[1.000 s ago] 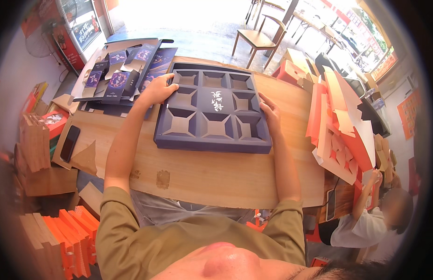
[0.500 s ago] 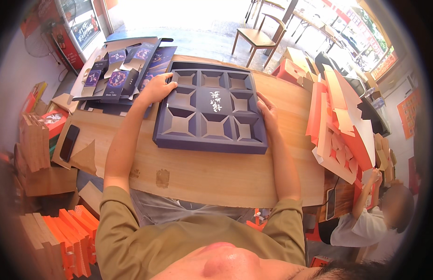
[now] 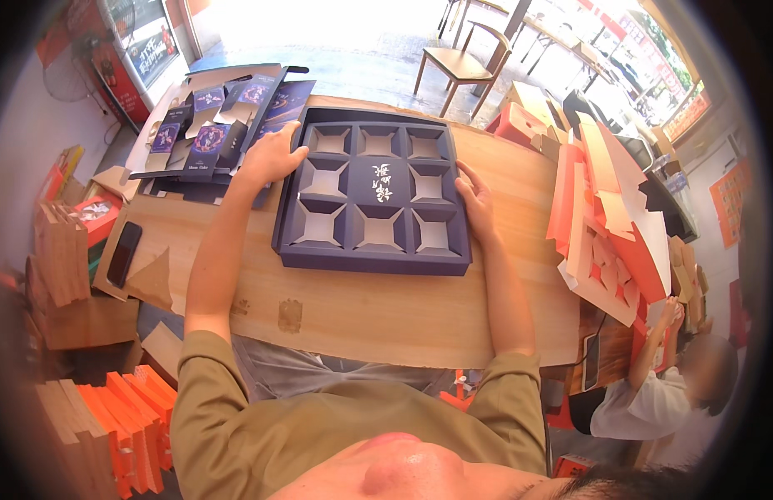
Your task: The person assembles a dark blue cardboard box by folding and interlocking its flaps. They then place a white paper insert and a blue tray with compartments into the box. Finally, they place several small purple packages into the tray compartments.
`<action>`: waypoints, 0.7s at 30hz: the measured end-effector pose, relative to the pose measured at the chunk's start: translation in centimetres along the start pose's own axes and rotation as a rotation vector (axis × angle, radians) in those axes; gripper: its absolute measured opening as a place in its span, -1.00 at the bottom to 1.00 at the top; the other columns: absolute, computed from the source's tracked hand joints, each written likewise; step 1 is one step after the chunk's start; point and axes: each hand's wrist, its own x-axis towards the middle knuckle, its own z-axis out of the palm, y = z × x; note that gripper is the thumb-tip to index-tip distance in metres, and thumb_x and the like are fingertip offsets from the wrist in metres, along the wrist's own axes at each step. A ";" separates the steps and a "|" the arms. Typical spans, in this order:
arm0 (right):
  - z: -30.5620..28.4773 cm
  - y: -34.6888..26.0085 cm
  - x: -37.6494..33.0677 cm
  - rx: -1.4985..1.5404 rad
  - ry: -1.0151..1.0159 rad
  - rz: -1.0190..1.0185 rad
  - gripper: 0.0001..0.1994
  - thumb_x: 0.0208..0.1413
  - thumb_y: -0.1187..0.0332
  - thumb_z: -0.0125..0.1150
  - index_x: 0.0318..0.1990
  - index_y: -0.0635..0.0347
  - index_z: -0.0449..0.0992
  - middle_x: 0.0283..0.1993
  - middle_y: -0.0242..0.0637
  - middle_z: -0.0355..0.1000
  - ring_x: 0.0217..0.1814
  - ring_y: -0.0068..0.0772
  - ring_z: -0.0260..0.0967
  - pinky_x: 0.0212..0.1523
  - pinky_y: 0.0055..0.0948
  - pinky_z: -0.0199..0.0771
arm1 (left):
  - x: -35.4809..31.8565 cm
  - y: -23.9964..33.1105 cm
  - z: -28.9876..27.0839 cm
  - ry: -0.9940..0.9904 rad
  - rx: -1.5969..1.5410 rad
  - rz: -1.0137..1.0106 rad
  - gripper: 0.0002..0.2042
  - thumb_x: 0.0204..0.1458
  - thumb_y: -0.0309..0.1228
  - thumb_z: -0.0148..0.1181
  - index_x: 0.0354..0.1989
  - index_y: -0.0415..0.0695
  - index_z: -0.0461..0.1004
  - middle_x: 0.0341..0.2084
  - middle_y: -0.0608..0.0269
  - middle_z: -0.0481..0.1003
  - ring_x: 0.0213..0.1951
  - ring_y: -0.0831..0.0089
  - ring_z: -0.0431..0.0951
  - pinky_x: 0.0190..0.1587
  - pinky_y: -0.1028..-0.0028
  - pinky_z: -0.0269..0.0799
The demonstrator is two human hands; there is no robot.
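Note:
A dark navy gift box lies on the wooden table in front of me. Its divided insert has several square compartments around a central panel with white brush lettering. Light-coloured bottoms show inside the compartments, with nothing lying in them. My left hand grips the far left edge of the box, thumb toward the insert. Along the right side, my right hand presses its fingers against the wall, some of them hidden behind it. A raised dark rim shows behind the insert.
Purple printed cartons are piled at the far left, near a phone. Folded orange-and-white cardboard leans at the right. A second phone and a co-worker in a white shirt are at the lower right. Beyond stands a wooden chair.
The insert has settled slightly lower and shifted a little left in the box. My left hand has slid slightly outward; my right hand has moved slightly inward with the box's side.

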 end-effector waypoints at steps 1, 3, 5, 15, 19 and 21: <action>-0.5 -0.3 0.2 -0.033 -0.004 0.106 -0.38 0.52 0.22 0.20 0.61 0.19 0.24 0.07 -0.17 0.66 -0.01 -0.53 0.61 0.00 -0.50 0.61 | 0.0 0.0 0.0 -0.005 0.018 0.004 -0.32 0.19 -0.22 0.26 0.51 -0.10 0.30 0.07 -0.33 0.65 0.19 -0.22 0.63 0.30 -0.03 0.50; -2.7 -1.7 0.3 -0.082 0.000 0.277 -0.34 0.52 0.12 0.17 0.63 0.17 0.19 0.12 -0.15 0.63 0.01 -0.48 0.60 0.00 -0.47 0.61 | 0.0 -0.1 0.1 -0.014 0.060 0.011 -0.32 0.16 -0.29 0.23 0.50 -0.13 0.27 0.00 -0.37 0.66 0.15 -0.24 0.65 0.27 -0.04 0.53; -4.9 -3.8 -0.1 -0.105 0.028 0.365 -0.28 0.51 0.00 0.16 0.65 0.15 0.15 0.16 -0.14 0.58 0.03 -0.42 0.60 -0.01 -0.43 0.60 | -0.1 -0.1 0.3 -0.008 0.017 0.032 -0.33 0.13 -0.36 0.19 0.48 -0.17 0.26 -0.09 -0.41 0.66 0.00 -0.24 0.71 0.18 -0.02 0.59; -3.5 -13.7 -1.7 -1.248 0.114 0.365 -0.02 0.24 -0.27 0.33 0.63 0.20 0.20 0.40 0.05 0.46 0.40 -0.07 0.49 0.30 -0.18 0.54 | -3.0 5.4 6.7 -0.214 -0.143 0.129 -0.28 0.36 -0.44 0.06 0.63 -0.22 -0.12 -0.41 -0.33 0.65 -0.58 0.04 0.70 -0.36 0.04 0.71; -3.1 -13.6 -2.6 -1.429 0.151 0.437 0.06 0.13 -0.29 0.41 0.62 0.21 0.20 0.59 0.14 0.23 0.62 0.11 0.26 0.56 -0.07 0.33 | -8.8 12.5 -0.9 -0.671 -0.281 0.451 -0.38 0.35 -0.44 0.14 0.57 -0.15 0.14 -0.36 -0.12 0.66 -0.45 0.06 0.72 -0.22 0.09 0.67; -4.4 -12.8 -2.2 -1.341 0.110 0.347 0.02 0.16 -0.24 0.42 0.61 0.22 0.20 0.63 0.12 0.16 0.65 0.09 0.21 0.58 -0.09 0.29 | -8.7 12.7 -2.2 -0.662 -0.208 0.705 -0.44 0.34 -0.44 0.17 0.52 -0.14 0.28 -0.25 -0.10 0.67 -0.34 0.09 0.74 -0.16 0.15 0.66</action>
